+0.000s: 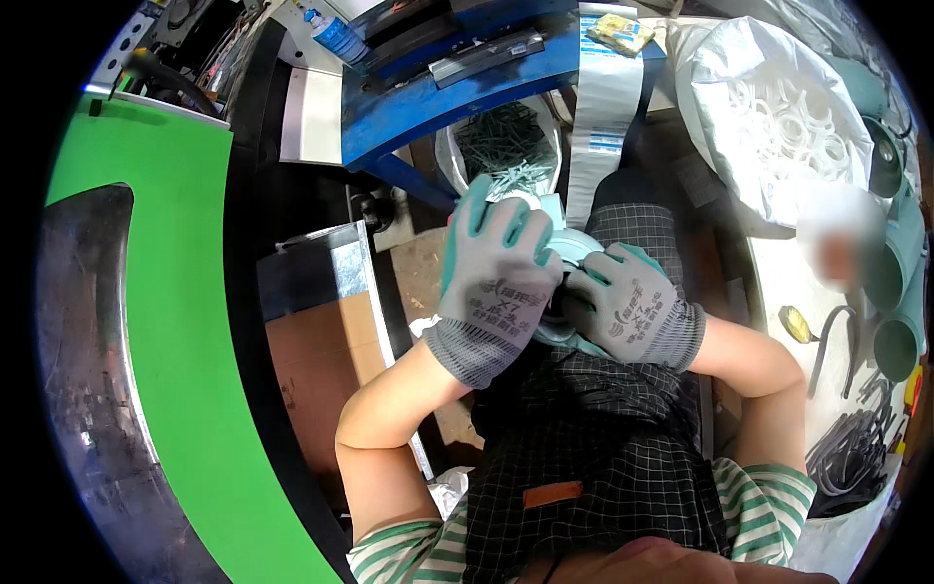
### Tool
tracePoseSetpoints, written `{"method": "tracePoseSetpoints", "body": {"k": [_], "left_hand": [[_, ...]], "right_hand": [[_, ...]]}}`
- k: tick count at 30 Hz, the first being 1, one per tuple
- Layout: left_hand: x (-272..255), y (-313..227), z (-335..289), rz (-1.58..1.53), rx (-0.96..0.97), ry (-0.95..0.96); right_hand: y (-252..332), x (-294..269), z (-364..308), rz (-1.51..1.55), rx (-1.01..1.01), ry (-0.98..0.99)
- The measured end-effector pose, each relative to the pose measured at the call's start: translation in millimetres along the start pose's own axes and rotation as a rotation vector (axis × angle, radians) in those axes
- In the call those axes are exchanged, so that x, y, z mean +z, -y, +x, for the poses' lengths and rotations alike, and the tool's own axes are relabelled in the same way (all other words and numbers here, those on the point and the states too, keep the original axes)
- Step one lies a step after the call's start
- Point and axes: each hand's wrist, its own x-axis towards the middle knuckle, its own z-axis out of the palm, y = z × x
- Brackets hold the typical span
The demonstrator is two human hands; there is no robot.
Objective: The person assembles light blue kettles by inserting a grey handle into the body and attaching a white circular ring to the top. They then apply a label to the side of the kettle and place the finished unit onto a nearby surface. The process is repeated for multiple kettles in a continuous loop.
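A pale green, round plastic pipe fitting (pixel 574 241) rests over my lap, between my two gloved hands. My left hand (pixel 498 287), in a grey and teal glove, lies against its left side. The outer fingers stretch forward, while the forefinger side bends down at the fitting; its thumb and whatever it pinches are hidden. My right hand (pixel 625 304), gloved alike, curls its fingers over the fitting's right edge. Something dark shows in the gap between the hands, too covered to name.
A white sack (pixel 691 73) of white rings stands at far right, near green pipe fittings (pixel 893 263) and black rubber strips (pixel 851 448). Ahead, a tub (pixel 449 161) of thin green pieces sits by a blue bench (pixel 389 117). A green panel (pixel 185 292) runs along the left.
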Motion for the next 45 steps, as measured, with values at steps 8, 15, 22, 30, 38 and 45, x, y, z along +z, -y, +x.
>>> {"method": "tracePoseSetpoints", "body": {"k": [8,15,22,30,38,45], "left_hand": [[21,-5,-10,-0.110,0.029,0.100],[42,22,-29,-0.638,-0.040,-0.122],[68,49,5,-0.850,-0.121,-0.159],[130,59,75,-0.853,-0.174,-0.186],[206,38,203,-0.334,0.071,-0.276],[189,39,173,-0.657,0.041,-0.364]], "right_hand": [[-19,-2,1,0.008,-0.239,-0.014],[-110,4,16,1.133,0.619,-0.335],[-326,121,1,1.400,0.692,-0.512],[-255,92,-3,1.609,0.859,-0.539],[-258,78,1,1.512,0.823,-0.644],[-228,61,-3,1.530,0.735,-0.665]]}}
